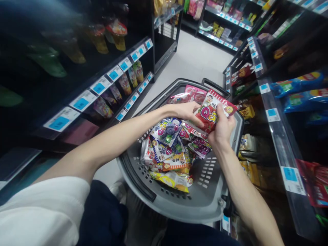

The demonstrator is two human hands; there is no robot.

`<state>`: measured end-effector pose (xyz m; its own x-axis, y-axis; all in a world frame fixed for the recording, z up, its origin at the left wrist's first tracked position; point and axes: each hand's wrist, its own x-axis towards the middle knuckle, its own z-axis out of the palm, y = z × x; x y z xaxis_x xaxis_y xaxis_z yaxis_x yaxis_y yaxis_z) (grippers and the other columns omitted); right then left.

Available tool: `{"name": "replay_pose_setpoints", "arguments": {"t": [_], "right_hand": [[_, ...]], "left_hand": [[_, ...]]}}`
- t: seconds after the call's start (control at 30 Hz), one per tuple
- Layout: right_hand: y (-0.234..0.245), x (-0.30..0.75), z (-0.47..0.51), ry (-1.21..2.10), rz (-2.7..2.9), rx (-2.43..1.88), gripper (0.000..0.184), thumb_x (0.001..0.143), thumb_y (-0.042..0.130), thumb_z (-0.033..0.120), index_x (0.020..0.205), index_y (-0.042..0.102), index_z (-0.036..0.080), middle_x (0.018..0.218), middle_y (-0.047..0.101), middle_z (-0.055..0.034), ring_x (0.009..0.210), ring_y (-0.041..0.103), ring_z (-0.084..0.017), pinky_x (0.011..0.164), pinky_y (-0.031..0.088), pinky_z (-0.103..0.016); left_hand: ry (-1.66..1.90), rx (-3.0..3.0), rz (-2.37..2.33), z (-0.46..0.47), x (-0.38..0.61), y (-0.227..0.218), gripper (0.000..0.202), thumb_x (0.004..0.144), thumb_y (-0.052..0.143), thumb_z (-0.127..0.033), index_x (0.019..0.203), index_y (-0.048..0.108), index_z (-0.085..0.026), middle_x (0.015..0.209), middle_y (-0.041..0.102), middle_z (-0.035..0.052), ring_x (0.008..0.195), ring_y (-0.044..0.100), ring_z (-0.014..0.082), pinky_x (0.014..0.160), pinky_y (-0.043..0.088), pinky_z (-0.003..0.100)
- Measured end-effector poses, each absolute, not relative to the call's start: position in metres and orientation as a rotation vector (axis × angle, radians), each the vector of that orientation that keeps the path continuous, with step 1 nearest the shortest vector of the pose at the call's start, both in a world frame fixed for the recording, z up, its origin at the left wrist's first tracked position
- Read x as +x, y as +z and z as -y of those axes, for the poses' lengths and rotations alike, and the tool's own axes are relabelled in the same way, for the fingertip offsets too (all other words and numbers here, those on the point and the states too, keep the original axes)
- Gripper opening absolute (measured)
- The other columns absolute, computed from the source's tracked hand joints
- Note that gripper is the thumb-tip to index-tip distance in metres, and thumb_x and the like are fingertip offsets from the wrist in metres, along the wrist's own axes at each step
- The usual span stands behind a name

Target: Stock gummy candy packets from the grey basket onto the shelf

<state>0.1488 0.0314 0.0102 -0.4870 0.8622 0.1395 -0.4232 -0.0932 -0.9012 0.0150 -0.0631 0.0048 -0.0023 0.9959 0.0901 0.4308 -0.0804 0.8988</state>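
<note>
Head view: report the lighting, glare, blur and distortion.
Head view, centre: the red packet is well lit, its large print readable; head view, basket: glare on the glossy yellow packet; head view, upper left: dark, with the green cup smeared; head view, right: blue bags soft; head view, left: the nearest price tag looks stretched.

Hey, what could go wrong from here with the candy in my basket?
The red candy bag, gripped in your right hand, could slip into the loose heap of bags below. The yellow bag lies at the heap's near edge and might slide off. Your basket sits close to the right-hand shelf, so it may bump it.
</note>
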Motion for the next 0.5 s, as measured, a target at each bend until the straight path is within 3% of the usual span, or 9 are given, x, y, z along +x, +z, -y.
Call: {"name": "replay_pose_setpoints", "arguments": {"t": [0.1, 0.3, 0.5], "right_hand": [[0.007, 0.147, -0.036, 1.687, 1.168, -0.612, 0.058, 0.065, 0.09, 0.052, 0.104, 0.062, 0.019, 0.097, 0.073, -0.0033, 0.083, 0.073, -0.023, 0.086, 0.065, -0.049], [0.007, 0.147, -0.039, 1.625, 1.152, -0.598, 0.059, 0.068, 0.086, 0.058, 0.106, 0.062, 0.02, 0.106, 0.073, -0.0048, 0.093, 0.073, -0.023, 0.093, 0.064, -0.048], [0.005, 0.147, -0.041, 1.643, 1.162, -0.653, 0.06, 0.069, 0.085, 0.059, 0.107, 0.061, 0.018, 0.103, 0.073, -0.0059, 0.092, 0.074, -0.024, 0.088, 0.066, -0.048]], "left_hand": [[0.968, 1.623, -1.397, 0.063, 0.022, 0.0, 0.05, 0.078, 0.079, -0.044, 0.115, 0.071, -0.012, 0.112, 0.075, 0.0138, 0.104, 0.071, 0.0261, 0.093, 0.06, 0.043], [0.993, 1.597, -1.333, 0.066, 0.027, 0.002, 0.046, 0.083, 0.074, -0.041, 0.118, 0.072, -0.011, 0.115, 0.075, 0.017, 0.105, 0.072, 0.0267, 0.092, 0.061, 0.043], [0.841, 1.715, -1.508, 0.068, 0.022, -0.001, 0.053, 0.091, 0.06, -0.05, 0.126, 0.071, -0.011, 0.09, 0.074, 0.0144, 0.085, 0.072, 0.0257, 0.081, 0.06, 0.042]]}}
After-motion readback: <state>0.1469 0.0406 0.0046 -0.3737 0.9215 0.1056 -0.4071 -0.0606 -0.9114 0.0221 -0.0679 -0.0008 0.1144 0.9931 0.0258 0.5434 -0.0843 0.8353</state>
